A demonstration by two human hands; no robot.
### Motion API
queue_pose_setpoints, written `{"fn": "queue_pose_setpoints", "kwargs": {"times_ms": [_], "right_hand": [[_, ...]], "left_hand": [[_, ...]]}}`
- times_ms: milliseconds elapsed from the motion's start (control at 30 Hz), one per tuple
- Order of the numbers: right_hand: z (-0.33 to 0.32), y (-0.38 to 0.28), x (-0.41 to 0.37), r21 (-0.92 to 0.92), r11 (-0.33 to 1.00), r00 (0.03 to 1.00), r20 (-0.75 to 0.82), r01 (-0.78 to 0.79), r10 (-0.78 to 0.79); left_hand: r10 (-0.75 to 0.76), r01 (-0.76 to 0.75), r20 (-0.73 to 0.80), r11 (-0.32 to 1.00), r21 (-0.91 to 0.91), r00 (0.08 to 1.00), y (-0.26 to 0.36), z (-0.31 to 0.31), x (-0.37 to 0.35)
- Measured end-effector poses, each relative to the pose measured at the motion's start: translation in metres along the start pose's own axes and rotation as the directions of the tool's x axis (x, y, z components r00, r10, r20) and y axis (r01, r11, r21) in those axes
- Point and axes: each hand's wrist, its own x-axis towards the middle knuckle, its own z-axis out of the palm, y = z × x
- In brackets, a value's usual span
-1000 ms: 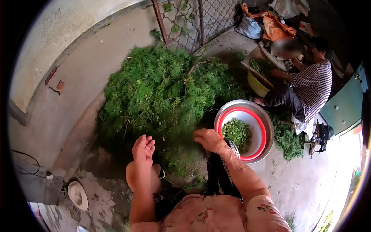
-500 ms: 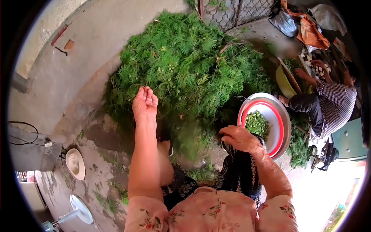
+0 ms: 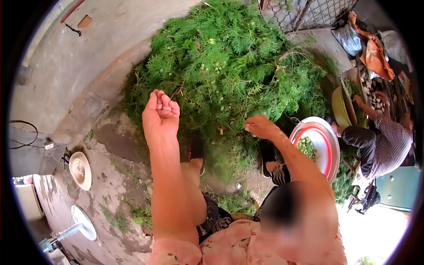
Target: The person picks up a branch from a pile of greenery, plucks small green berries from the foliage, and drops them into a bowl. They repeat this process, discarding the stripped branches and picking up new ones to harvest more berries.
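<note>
A large heap of green leafy conifer branches (image 3: pixel 225 66) lies in front of me. My left hand (image 3: pixel 161 115) is palm up at the heap's near left edge. Its fingers are curled together, and whatever they pinch is too small to make out. A thin brown twig (image 3: pixel 179 90) sticks out of the heap just past the fingertips. My right hand (image 3: pixel 261 127) hangs over the near side of the heap, fingers closed in a pinch whose contents are hidden. To its right stands a metal basin with a red-banded inner rim (image 3: pixel 329 152), holding small green pickings (image 3: pixel 305 147).
At the right a seated person in a checked shirt (image 3: pixel 393 145) works beside a yellow-green tub (image 3: pixel 340 106). A straw hat (image 3: pixel 80 171) and a fan (image 3: pixel 84 222) are at the left. Behind the heap are a concrete wall (image 3: pixel 106 53) and wire mesh (image 3: pixel 327 17).
My right hand has moved from beside the basin's rim forward and left to the heap. The left hand stays at the heap's edge, fingers still curled. The view has shifted.
</note>
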Motion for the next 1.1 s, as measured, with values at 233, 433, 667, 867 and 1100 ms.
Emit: {"fn": "queue_pose_setpoints", "kwargs": {"times_ms": [233, 433, 667, 867, 1100], "right_hand": [[0.067, -0.002, 0.084, 0.696, 0.638, 0.926, 0.107, -0.33, 0.363], [0.108, 0.016, 0.149, 0.941, 0.234, 0.905, 0.137, -0.246, 0.402], [0.129, 0.014, 0.209, 0.978, 0.109, 0.821, 0.087, -0.178, 0.564], [0.134, 0.021, 0.218, 0.969, 0.096, 0.813, 0.136, -0.229, 0.567], [0.076, -0.013, 0.164, 0.965, 0.156, 0.895, 0.129, -0.213, 0.427]], "left_hand": [[0.025, -0.025, 0.021, 1.0, 0.014, 0.999, 0.016, -0.003, -0.002], [0.045, -0.053, 0.078, 0.994, 0.101, 0.996, 0.023, -0.003, -0.004], [0.019, -0.026, 0.038, 0.985, 0.169, 0.999, 0.014, 0.008, -0.009], [0.004, -0.006, 0.017, 0.985, 0.17, 1.0, 0.01, 0.011, -0.01], [0.02, -0.028, 0.035, 0.97, 0.241, 0.999, 0.005, 0.012, -0.013]]}}
